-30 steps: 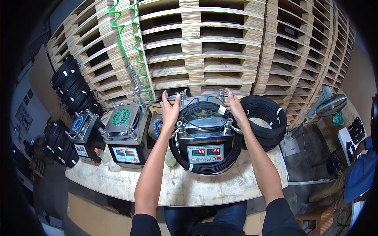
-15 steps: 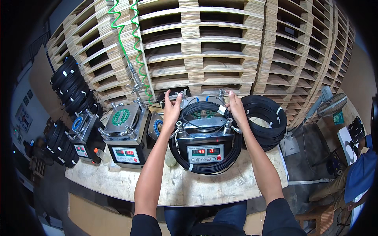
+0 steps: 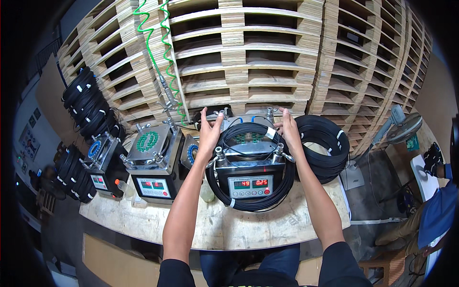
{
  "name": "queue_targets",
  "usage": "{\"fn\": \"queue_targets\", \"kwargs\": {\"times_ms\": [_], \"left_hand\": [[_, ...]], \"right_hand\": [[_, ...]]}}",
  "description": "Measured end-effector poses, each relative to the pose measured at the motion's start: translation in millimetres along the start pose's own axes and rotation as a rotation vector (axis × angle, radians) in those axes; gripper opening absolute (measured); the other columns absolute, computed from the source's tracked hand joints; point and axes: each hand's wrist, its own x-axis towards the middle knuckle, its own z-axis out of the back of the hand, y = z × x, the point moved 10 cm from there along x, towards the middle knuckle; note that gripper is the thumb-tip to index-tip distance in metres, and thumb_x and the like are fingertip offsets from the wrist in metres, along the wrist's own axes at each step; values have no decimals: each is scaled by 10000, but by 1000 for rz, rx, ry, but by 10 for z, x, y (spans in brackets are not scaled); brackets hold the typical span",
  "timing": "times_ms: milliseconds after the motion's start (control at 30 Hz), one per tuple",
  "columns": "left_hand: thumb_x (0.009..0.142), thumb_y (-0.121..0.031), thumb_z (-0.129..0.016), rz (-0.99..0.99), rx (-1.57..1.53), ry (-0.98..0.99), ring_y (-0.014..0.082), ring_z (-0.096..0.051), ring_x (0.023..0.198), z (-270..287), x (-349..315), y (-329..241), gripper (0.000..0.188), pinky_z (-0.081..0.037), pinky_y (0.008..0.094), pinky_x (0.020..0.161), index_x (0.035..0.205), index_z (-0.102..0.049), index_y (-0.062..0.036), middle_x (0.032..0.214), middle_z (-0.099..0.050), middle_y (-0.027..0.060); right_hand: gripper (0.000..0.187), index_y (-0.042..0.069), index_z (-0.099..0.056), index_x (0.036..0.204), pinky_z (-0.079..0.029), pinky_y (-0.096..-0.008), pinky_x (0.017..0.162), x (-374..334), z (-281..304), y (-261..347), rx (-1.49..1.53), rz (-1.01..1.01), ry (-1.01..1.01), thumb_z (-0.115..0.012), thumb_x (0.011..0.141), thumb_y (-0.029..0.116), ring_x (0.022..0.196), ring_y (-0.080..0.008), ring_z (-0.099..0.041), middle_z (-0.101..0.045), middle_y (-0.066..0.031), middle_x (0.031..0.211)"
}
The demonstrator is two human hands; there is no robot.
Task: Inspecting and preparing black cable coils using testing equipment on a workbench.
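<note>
In front of me stands a box-shaped polishing machine (image 3: 251,165) with a metal top and a panel of lit red digits (image 3: 252,185). A coil of black cable (image 3: 286,184) hangs around it, with upper loops lying over the top plate. Green-tipped connectors (image 3: 246,138) sit in a ring on the plate, partly hidden by the cable. My left hand (image 3: 210,134) is beside the rear left metal post, thumb and fingers apart. My right hand (image 3: 289,133) is at the rear right post (image 3: 270,115), its fingers loosely spread. Neither hand visibly grips anything.
Two similar machines (image 3: 152,155) (image 3: 101,158) and a small orange-capped bottle (image 3: 122,185) stand to the left. Stacked black cable coils (image 3: 330,143) lie at right. Wooden pallets (image 3: 267,62) rise behind the table (image 3: 239,229). A green coiled air hose (image 3: 167,57) hangs there. Another person (image 3: 440,210) is at far right.
The red digits on the front machine's right display and on the neighbouring machine's panel have changed. My right fingers have curled slightly. Both hands otherwise stay nearly in place.
</note>
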Motion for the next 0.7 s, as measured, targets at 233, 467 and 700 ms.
{"fn": "queue_targets", "kwargs": {"times_ms": [233, 467, 700], "left_hand": [[948, -501, -611, -15, 99, -6, 210, -596, 895, 10, 102, 160, 756, -474, 360, 862, 1517, -322, -97, 926, -619, 114], [953, -489, -617, 32, 41, -36, 187, -610, 867, 18, 59, 175, 731, -500, 321, 780, 1492, -360, -68, 916, -613, 99], [971, -483, -597, 28, -7, 8, 159, -587, 908, 16, 40, 113, 725, -508, 290, 756, 1516, -323, -89, 1102, -611, 151]], "right_hand": [[601, 97, -559, 1349, -427, -238, 578, 63, -11, -73, -151, -7, 27, -326, 1045, 560, 641, -111, -573, -669, -104, 845], [635, 142, -480, 1443, -509, -286, 753, 111, -49, -265, 37, -72, 98, -320, 1033, 600, 857, -204, -687, -685, -162, 980], [613, 71, -543, 1359, -457, -246, 596, 38, -15, -69, -28, -16, 28, -336, 1044, 555, 642, -129, -579, -664, -101, 854]]}}
